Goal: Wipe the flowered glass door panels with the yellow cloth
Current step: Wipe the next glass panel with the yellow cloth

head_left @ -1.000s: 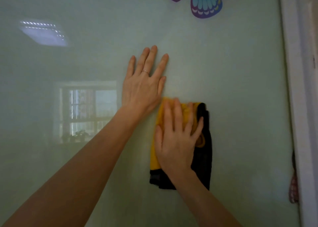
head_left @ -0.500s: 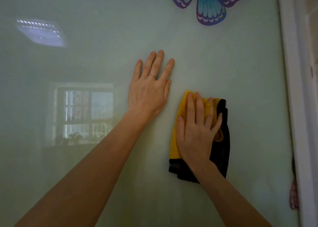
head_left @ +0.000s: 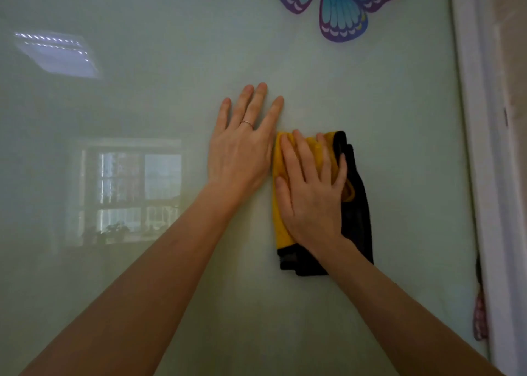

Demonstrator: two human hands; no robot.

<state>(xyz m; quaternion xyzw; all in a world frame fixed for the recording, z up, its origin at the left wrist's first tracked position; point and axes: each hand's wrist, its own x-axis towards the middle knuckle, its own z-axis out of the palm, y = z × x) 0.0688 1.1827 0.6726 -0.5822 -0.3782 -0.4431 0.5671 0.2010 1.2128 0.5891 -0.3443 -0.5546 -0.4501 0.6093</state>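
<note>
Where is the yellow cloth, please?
Head view: the yellow cloth is right of centre on the glass panel, under the right hand, beside the left hand.

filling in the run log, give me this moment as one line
left hand: flat on pale green glass door panel | right hand: pressing folded yellow-and-black cloth to panel | blue butterfly sticker above

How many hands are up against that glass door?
2. The left hand lies flat on the bare glass door panel; the right hand presses the yellow cloth against it, just to the right. Neither is hidden.
</note>
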